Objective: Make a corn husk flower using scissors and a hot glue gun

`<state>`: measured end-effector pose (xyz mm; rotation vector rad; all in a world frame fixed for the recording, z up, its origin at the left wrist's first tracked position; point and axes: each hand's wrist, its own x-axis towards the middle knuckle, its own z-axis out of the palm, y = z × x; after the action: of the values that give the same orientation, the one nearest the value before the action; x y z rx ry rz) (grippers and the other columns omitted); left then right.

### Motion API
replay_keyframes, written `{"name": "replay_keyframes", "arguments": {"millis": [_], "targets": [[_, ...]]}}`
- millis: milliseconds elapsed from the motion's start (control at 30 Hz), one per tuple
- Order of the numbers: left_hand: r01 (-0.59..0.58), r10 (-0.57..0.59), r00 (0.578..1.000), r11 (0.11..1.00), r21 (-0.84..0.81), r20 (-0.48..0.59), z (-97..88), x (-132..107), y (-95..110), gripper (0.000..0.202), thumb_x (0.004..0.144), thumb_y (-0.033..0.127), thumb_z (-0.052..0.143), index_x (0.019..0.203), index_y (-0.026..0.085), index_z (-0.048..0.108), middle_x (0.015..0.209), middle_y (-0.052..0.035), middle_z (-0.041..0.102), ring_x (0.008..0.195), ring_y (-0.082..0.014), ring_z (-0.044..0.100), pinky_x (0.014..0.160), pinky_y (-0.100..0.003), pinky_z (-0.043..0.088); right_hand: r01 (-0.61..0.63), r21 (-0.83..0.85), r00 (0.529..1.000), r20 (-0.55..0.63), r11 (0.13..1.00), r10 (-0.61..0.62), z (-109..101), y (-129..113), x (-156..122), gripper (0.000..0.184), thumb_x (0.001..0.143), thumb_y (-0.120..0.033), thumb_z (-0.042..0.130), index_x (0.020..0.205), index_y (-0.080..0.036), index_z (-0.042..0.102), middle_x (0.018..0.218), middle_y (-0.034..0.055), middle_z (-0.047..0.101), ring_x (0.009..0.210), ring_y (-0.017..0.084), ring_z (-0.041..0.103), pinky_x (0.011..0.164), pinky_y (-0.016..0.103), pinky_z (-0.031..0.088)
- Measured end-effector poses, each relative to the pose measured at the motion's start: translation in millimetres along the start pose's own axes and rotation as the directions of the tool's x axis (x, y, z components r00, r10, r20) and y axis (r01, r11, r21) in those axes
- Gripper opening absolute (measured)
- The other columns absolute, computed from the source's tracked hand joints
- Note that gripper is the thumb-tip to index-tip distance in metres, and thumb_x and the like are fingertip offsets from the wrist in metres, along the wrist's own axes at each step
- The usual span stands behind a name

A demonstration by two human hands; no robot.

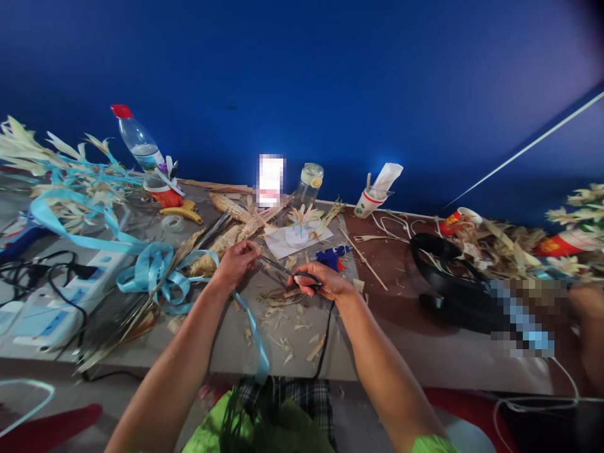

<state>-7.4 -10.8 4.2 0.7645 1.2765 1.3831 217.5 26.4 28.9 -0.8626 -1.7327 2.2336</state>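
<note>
My right hand (325,280) is wrapped round the handles of a pair of scissors (276,265), whose blades point left towards my other hand. At the blade tips my left hand (236,263) is closed in a pinch on a small tan piece of corn husk (253,246), mostly hidden by the fingers. Light blue ribbon (255,333) runs down past my left wrist to the table's front edge. Behind the hands, a husk flower (302,217) rises from a small round clear base (296,236) on white paper. A blue glue gun (333,257) lies just beyond my right hand.
Husk scraps (292,302) litter the table. At left are a ribbon heap (155,274), a power strip (89,292) and a plastic bottle (139,141). A glass jar (310,179) and paper cup (367,202) stand behind. A black pan-like object (457,296) and another person's arm (589,327) are right.
</note>
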Motion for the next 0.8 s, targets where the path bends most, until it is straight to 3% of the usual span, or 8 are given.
{"name": "replay_keyframes", "arguments": {"millis": [333,600,800], "targets": [[-0.021,0.021,1.000,0.999,0.028,0.003,-2.2,2.1,-1.6,0.030,0.057,0.034,0.077,0.068,0.015,0.056,0.053,0.0054,0.049,0.043,-0.0047,0.040,0.043,-0.019,0.029,-0.021,-0.028,0.999,-0.032,0.999,0.020,-2.6,3.5,2.4,0.037,0.065,-0.043,0.068,0.080,-0.009,0.063,0.041,-0.0065,0.047,0.038,0.004,0.033,0.045,0.020,0.017],[-0.038,0.038,0.999,0.999,0.002,0.003,-1.8,-0.1,0.6,0.029,0.057,0.032,0.077,0.067,0.015,0.057,0.054,0.0043,0.053,0.043,-0.0041,0.039,0.041,-0.018,0.027,0.006,-0.064,1.000,0.007,0.998,-0.006,-3.3,2.6,-0.1,0.038,0.065,-0.044,0.069,0.080,-0.010,0.062,0.043,-0.0070,0.047,0.039,0.003,0.033,0.045,0.020,0.018],[-0.048,0.036,0.997,0.983,-0.180,-0.068,-5.9,0.8,3.0,0.026,0.057,0.028,0.078,0.068,0.014,0.059,0.065,0.0006,0.061,0.046,-0.0039,0.044,0.044,-0.018,0.033,0.052,-0.114,0.998,0.036,0.992,-0.048,-5.6,2.8,-3.8,0.046,0.069,-0.048,0.067,0.094,-0.010,0.060,0.051,-0.0054,0.051,0.046,0.006,0.042,0.050,0.019,0.029]]}}
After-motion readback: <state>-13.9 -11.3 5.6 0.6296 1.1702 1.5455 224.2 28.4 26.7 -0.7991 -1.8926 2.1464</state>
